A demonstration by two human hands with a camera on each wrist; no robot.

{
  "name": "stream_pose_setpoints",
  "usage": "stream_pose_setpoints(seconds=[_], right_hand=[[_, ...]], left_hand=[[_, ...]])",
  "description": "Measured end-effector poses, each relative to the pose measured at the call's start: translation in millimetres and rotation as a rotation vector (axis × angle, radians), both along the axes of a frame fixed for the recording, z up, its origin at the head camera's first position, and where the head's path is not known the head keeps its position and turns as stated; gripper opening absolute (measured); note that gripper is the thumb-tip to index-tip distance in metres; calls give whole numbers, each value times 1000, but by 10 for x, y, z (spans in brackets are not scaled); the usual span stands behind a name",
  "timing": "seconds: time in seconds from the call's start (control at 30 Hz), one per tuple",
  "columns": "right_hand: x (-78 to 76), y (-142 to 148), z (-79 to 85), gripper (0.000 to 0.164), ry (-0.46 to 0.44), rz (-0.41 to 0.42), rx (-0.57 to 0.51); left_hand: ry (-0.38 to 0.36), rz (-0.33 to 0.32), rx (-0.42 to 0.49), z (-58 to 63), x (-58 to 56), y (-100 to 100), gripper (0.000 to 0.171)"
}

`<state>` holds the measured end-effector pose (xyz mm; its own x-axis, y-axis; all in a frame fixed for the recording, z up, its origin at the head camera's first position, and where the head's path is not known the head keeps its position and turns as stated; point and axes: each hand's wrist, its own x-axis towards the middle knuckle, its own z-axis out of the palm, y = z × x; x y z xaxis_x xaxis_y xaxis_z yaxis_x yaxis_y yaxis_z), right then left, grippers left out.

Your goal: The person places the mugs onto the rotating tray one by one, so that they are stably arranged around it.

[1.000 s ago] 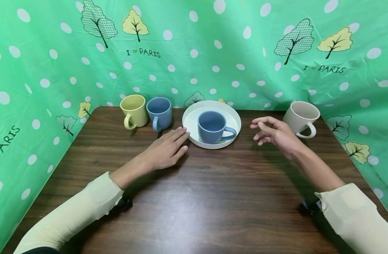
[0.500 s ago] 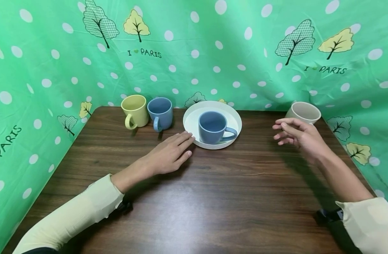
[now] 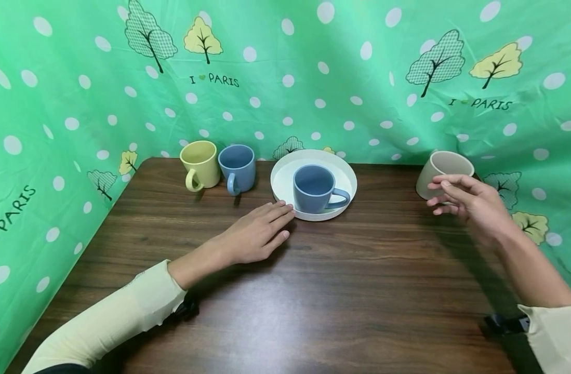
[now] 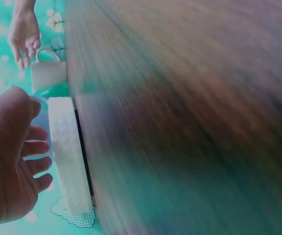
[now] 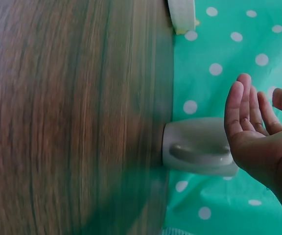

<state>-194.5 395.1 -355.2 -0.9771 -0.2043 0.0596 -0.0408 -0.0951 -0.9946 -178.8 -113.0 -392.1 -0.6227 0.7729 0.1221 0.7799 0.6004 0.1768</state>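
My left hand (image 3: 254, 236) reaches over the table with fairly straight fingers, its fingertips at the near-left rim of a round white tray (image 3: 285, 169). A blue mug (image 3: 313, 189) stands upright in that tray, handle to the right. At the far right, my right hand (image 3: 477, 208) hovers in front of an off-white mug (image 3: 427, 179) with loosely bent fingers and nothing in them. From the head view it hides the mug's handle. The right wrist view shows the off-white mug (image 5: 180, 137) with its handle, partly behind the right hand (image 5: 263, 137).
A yellow mug (image 3: 206, 169) and a second blue mug (image 3: 240, 169) stand side by side at the back left. A green polka-dot curtain (image 3: 285, 62) hangs behind the dark wooden table (image 3: 313, 291).
My right hand has moved rightward, from between the tray and the off-white mug to in front of that mug. My left hand has slid slightly right and nearer along the tray's rim.
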Motion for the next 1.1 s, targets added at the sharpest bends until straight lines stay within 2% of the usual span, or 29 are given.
stream_pose_setpoints(seconds=[0.27,0.6,0.87,1.1], right_hand=[[10,209,-32,30,-10,-26,-4],[26,527,-94,34,-50,-44,-187],[5,688,-157,30,-58,-97,-188],[-2,753,-207,25,-72,-145,-162]], left_hand=[[-39,9,-20,10,34,18,58],[-56,4,-45,-12,37,41,60],[-42,-15,-73,3,47,73,60],[-72,-26,-100,8,61,116,61]])
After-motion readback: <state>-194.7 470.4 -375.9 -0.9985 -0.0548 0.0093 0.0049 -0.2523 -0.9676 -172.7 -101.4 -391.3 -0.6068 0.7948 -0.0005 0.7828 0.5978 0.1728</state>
